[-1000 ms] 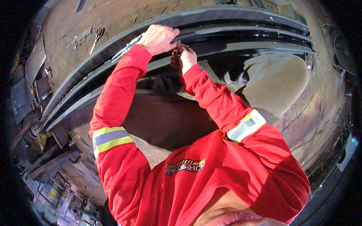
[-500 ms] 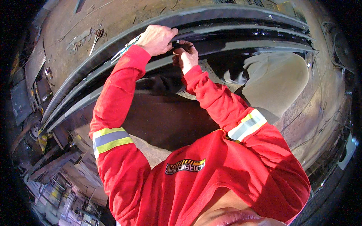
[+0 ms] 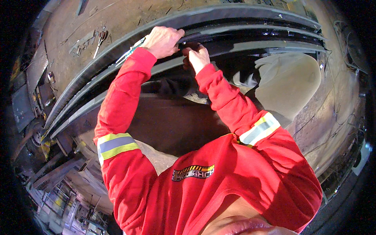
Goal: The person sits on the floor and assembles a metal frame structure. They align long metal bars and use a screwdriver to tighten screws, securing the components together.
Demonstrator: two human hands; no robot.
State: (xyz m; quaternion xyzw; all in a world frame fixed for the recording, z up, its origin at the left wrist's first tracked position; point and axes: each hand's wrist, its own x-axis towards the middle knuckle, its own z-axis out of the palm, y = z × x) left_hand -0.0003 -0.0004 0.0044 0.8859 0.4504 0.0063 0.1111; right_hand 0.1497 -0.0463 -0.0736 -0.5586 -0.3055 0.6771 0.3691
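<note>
Long grey metal beams (image 3: 250, 13) lie side by side across the far part of the view, with dark gaps between them. My left hand (image 3: 162, 42) rests over the middle rail (image 3: 243, 29), its fingers curled down and their tips hidden. A slim teal-and-white object (image 3: 132, 51) shows beside that wrist, partly covered. To the right, my right hand (image 3: 197, 57) reaches to the dark gap in front of the same rail. Its fingers are bent and deep in shadow, and whatever they grip is too dark to make out.
Beyond the beams, a tool with two looped handles (image 3: 102, 37) lies on the brown floor beside flat metal scraps (image 3: 83, 42). My trousered knee (image 3: 288, 82) is at the right, close to the near rail. Cable coils (image 3: 354, 53) lie at the far right, and metal parts crowd the left.
My right hand has shifted slightly right and toward me, its fingers now more in shadow. The left hand has stayed almost in place.
</note>
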